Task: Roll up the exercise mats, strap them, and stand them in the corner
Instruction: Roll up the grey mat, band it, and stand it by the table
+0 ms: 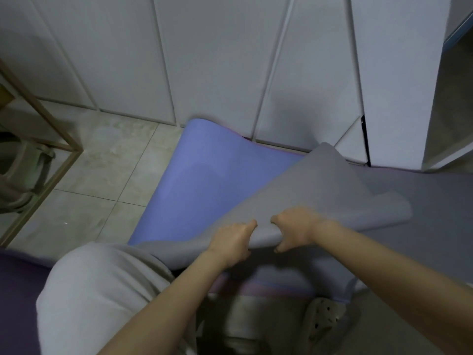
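Note:
A grey exercise mat (317,185) lies over the right part of the floor, with its near end lifted and folded back. My left hand (231,243) and my right hand (294,230) grip that lifted edge side by side, fingers curled under it. Beneath it a blue-violet mat (204,175) lies flat on the tiled floor, its far end curling up against the white wall panels. A pink-edged strip of that mat shows under my arms near the bottom.
White wall panels (204,60) close off the far side, with an open white cabinet (448,103) at right. A gold metal frame (51,160) stands at left over grey floor tiles (102,162). My bent knee in light trousers (102,290) and a beige clog (322,319) are near.

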`<state>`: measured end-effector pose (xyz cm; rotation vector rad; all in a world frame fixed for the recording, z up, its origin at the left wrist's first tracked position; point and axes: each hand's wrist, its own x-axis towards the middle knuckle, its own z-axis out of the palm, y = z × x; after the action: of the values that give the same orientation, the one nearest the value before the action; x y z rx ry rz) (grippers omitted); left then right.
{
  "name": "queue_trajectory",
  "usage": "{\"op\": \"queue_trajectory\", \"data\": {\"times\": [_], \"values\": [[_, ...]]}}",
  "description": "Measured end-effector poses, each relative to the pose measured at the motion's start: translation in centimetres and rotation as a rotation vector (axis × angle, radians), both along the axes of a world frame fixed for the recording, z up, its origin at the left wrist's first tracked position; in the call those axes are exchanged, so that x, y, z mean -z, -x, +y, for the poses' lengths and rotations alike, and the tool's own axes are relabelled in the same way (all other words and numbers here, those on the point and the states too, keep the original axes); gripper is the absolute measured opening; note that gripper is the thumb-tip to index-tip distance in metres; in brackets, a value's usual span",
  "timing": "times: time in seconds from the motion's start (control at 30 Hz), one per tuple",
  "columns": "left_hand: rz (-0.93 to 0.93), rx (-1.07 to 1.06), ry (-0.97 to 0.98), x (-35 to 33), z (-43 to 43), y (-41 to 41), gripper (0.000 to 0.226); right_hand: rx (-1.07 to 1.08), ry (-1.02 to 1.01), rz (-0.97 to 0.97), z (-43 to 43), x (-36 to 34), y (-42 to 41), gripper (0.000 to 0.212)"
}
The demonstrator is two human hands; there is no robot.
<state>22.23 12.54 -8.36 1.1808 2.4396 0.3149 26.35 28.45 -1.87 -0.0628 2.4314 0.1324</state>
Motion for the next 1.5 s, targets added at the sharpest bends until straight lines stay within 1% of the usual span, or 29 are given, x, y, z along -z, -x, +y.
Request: {"op": "queue_trajectory", "data": {"times": [0.07, 0.1, 0.17, 0.23, 0.3, 0.33, 0.37, 0.43, 0.47, 0.57, 0.7, 0.73, 0.8, 0.83, 0.87, 0.93, 0.97, 1.03, 1.1, 1.17, 1.23, 1.3, 1.37, 1.43, 1.47, 1.5], "values": [[-0.154, 0.017, -0.016, -0.2, 0.3, 0.6, 0.044, -0.087, -0.084, 0.119, -0.2, 0.2, -0.9, 0.054], [-0.240, 0.035, -0.008, -0.4, 0.4, 1.0, 0.045, -0.146, -0.104, 0.223, -0.4, 0.4, -1.4, 0.056], [-0.428, 0.060, 0.037, -0.4, 0.4, 1.7, 0.047, -0.234, -0.155, 0.341, -0.5, 1.1, -2.5, 0.063], [-0.567, 0.078, 0.092, -0.5, 0.4, 2.1, 0.051, -0.210, -0.127, 0.390, -0.3, 2.2, -3.1, 0.071], [-0.578, 0.097, 0.124, -0.4, 0.5, 2.1, 0.054, -0.189, -0.115, 0.366, -0.2, 2.8, -3.4, 0.080], [-0.528, 0.109, 0.128, -0.4, 0.5, 1.9, 0.054, -0.205, -0.107, 0.348, -0.5, 2.5, -3.4, 0.079], [-0.449, 0.121, 0.130, -0.5, 0.5, 1.7, 0.052, -0.200, -0.083, 0.272, -0.5, 2.2, -3.3, 0.071], [-0.291, 0.142, 0.127, -0.5, 0.2, 1.1, 0.049, -0.159, -0.052, 0.203, -0.6, 1.9, -2.9, 0.045], [-0.242, 0.141, 0.129, -0.4, 0.0, 0.8, 0.047, -0.133, -0.026, 0.164, -0.7, 2.0, -2.5, 0.039], [-0.094, 0.066, 0.126, 0.1, -0.4, 0.0, 0.045, -0.066, 0.008, 0.091, -1.3, 1.7, -1.4, 0.035], [0.152, -0.062, -0.010, 0.3, -0.5, -1.0, 0.038, 0.061, 0.076, 0.016, -0.9, 1.1, 0.3, 0.035], [0.187, -0.068, -0.038, 0.1, -0.6, -1.1, 0.041, 0.086, 0.090, -0.011, -0.7, 0.8, 0.7, 0.035], [0.283, -0.033, -0.071, 0.5, -0.6, -1.1, 0.062, 0.123, 0.109, -0.067, -0.3, 0.3, 1.4, 0.038], [0.305, -0.033, -0.078, 0.5, -0.6, -1.0, 0.068, 0.145, 0.116, -0.100, -0.2, 0.1, 1.7, 0.039], [0.292, -0.037, -0.068, 0.5, -0.6, -0.9, 0.067, 0.160, 0.123, -0.132, -0.1, -0.1, 2.0, 0.041], [0.190, -0.064, -0.071, 0.0, -0.4, -0.4, 0.050, 0.171, 0.127, -0.192, 0.1, -0.3, 2.3, 0.044], [0.130, -0.060, -0.040, -0.1, -0.2, -0.2, 0.042, 0.166, 0.122, -0.215, 0.1, -0.4, 2.3, 0.047], [0.000, -0.050, 0.000, 0.4, 0.2, 0.2, 0.039, 0.121, 0.080, -0.207, -0.1, -0.4, 2.0, 0.051], [-0.095, -0.022, -0.001, 0.4, 0.5, 0.6, 0.041, 0.020, -0.010, -0.120, -0.4, -0.4, 1.4, 0.052], [-0.241, 0.029, -0.028, 0.5, 0.7, 1.2, 0.044, -0.087, -0.111, -0.012, -0.6, -0.5, 0.4, 0.053], [-0.387, 0.070, -0.028, 0.2, 0.7, 1.8, 0.049, -0.145, -0.162, 0.083, -0.7, -0.1, -0.8, 0.052], [-0.501, 0.108, 0.022, 0.0, 0.8, 2.3, 0.057, -0.175, -0.179, 0.162, -0.8, 0.4, -2.0, 0.052], [-0.575, 0.129, 0.092, 0.2, 1.0, 2.5, 0.063, -0.188, -0.176, 0.212, -0.9, 0.8, -2.9, 0.051], [-0.608, 0.159, 0.122, 0.2, 1.4, 2.6, 0.064, -0.172, -0.161, 0.214, -0.7, 1.1, -3.6, 0.051], [-0.588, 0.174, 0.121, 0.3, 1.6, 2.5, 0.064, -0.150, -0.153, 0.196, -0.5, 1.3, -3.8, 0.052], [-0.530, 0.182, 0.103, 0.4, 1.7, 2.2, 0.062, -0.119, -0.144, 0.173, -0.2, 1.4, -3.8, 0.054]]}}
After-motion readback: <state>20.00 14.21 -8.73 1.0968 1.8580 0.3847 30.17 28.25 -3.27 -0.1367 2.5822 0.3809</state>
